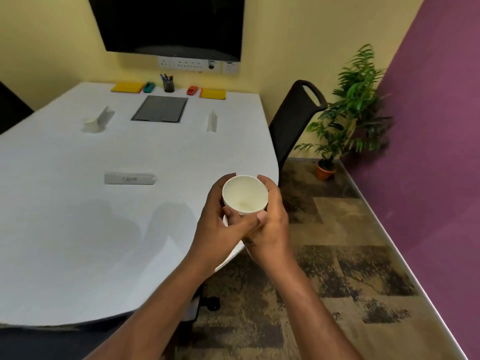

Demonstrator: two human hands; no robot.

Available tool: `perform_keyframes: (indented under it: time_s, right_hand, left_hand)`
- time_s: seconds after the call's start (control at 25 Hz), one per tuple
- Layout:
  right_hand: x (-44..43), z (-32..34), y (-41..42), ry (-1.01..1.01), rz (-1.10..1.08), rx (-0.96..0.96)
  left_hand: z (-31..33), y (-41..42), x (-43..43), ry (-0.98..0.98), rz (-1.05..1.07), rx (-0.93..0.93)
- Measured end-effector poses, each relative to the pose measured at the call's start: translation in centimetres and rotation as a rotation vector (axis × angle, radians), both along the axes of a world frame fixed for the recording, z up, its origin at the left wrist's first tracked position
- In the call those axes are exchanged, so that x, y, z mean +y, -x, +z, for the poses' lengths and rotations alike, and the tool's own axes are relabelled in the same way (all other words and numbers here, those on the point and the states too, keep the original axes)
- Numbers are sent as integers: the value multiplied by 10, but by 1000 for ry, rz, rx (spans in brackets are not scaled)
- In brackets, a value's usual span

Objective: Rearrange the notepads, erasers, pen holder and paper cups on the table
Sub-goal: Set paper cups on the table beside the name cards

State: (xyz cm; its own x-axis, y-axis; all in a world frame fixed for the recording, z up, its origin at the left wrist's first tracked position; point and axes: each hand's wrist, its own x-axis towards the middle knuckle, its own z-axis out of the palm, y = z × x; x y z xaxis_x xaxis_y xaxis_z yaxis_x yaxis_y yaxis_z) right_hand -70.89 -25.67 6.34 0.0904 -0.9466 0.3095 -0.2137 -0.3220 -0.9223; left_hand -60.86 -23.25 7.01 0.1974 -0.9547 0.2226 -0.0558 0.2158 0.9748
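The left hand [220,216] and right hand [270,224] share one grip, cupped around a paper cup [245,194] held upright, mouth up (empty inside). It hangs over the tabletop [78,229] at its right edge, right of the name card [129,178]; setting it down likely means moving left.

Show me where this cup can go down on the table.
Both hands, left hand and right hand, hold the paper cup. Bare stretches: between name card and near table edge; also between card and floor-box panel. Far edge by pen holder is crowded.

White table [65,229] carries notepads [127,87], erasers [149,86], pen holder [168,84], paper cup [90,122].
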Motion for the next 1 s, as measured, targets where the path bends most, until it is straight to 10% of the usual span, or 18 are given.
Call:
perform_keyframes:
  time_s: [0.4,0.68,1.0]
  right_hand:
    - [-147,-1,10,-75,449,97]
    - [-221,-6,13,-73,679,107]
    - [-271,-31,-33,-101,824,118]
  left_hand:
    - [-26,-27,-93,-69,-78,-177]
    - [-36,22,-162,-35,617,-201]
    - [-57,-8,-204,-78,812,-194]
